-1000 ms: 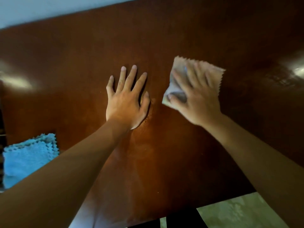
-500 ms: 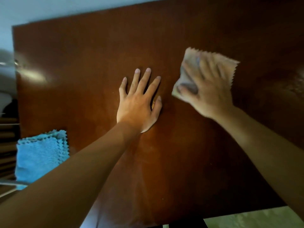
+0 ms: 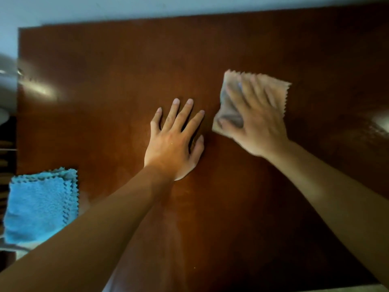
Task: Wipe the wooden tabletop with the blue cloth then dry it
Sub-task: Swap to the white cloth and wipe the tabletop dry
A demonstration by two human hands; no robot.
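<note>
My left hand [image 3: 174, 142] lies flat on the dark wooden tabletop [image 3: 105, 91], fingers spread and straight, holding nothing. Just to its right, my right hand [image 3: 256, 125] presses a beige cloth [image 3: 275, 87] with zigzag edges down onto the wood; the fingers lie spread over it and the hand is motion-blurred. A folded blue cloth [image 3: 40, 205] rests at the table's near left corner, partly over the left edge, with neither hand on it.
The table's far edge meets a pale wall [image 3: 147, 7]. Its left edge runs down the left side of the view, with dark furniture beyond. Pale floor shows past the near right corner [image 3: 357, 288]. Bright glare spots sit left and right.
My right hand slid the beige cloth a little farther out and then back toward my left hand. My left hand stayed flat. The view shifted, so the table's left edge now shows.
</note>
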